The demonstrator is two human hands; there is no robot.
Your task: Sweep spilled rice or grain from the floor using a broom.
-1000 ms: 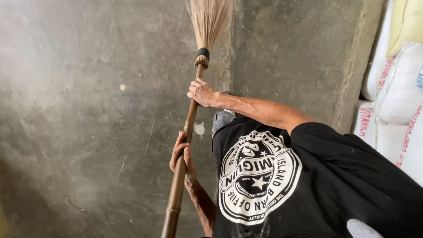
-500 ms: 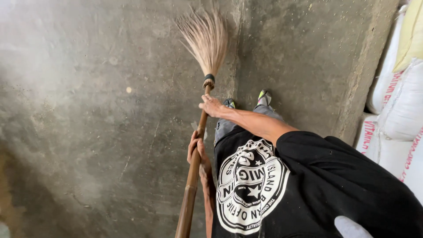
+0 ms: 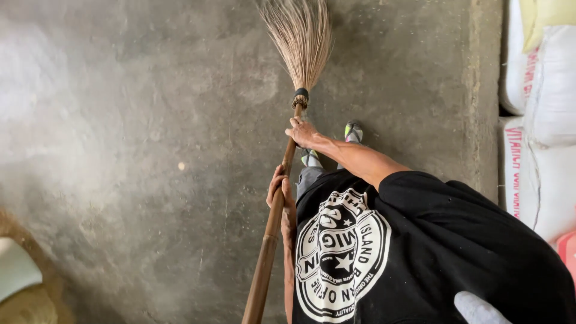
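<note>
Broom (image 3: 282,180): smooth brown wooden pole, fanned straw bristles on the rough grey concrete floor (image 3: 138,150).
Right hand (image 3: 303,133): wrapped around the pole just below the dark binding.
Left hand (image 3: 281,193): clasping mid-pole (fingers curled).
Sacks (image 3: 549,120): white woven, right of broom.

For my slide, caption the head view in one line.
Both hands, right hand low and left hand higher, grip a brown wooden-handled straw broom sweeping a grey concrete floor beside white sacks.

White sacks (image 3: 549,90) with red print stand stacked at the right edge, a yellow sack (image 3: 549,12) topmost.
</note>
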